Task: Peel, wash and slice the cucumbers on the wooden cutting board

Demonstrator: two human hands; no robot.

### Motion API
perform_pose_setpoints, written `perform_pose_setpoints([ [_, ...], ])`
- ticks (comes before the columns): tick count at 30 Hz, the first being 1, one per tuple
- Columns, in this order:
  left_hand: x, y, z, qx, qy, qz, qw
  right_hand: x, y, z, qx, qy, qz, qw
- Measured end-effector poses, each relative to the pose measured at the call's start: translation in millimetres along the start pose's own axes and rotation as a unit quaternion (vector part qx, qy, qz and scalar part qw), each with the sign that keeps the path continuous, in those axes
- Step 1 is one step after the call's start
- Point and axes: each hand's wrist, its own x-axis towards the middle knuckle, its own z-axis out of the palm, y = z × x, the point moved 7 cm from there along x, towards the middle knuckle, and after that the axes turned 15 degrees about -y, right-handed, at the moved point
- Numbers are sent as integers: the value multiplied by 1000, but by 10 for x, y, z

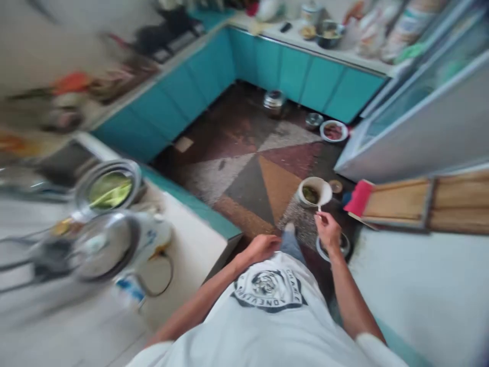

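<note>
Speckled terrazzo floor point(244, 168) lies below us, our right hand point(327, 230) pinching a white plastic spoon point(324, 196) over a round bowl point(307, 192) of greenish food, left hand point(263, 248) loosely curled, empty.

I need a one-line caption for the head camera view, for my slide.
Right hand holds a white spoon over a bowl on the patterned kitchen floor; left hand hangs free.

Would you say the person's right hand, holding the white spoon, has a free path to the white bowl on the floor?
Probably yes: the right hand holds the white spoon right over the white bowl, with nothing visible between them.
</note>
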Motion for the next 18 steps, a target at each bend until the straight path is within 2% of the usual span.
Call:
perform_pose_setpoints([
  [1,135,-58,-155,-28,3,-10,1000,307,122,-110,-14,19,9,1000],
  [4,550,-130,-595,-88,50,-45,994,1160,566,-375,-72,17,34,997],
  [9,1058,64,-1150,-127,136,-104,977,2202,1198,-714,-183,-17,121,976],
  [13,1380,135,-1531,-124,166,-130,970,2773,1521,-895,-256,-64,163,951],
  [18,1640,130,-1965,-145,184,-131,963,3146,1731,-1024,-279,-109,206,932],
])
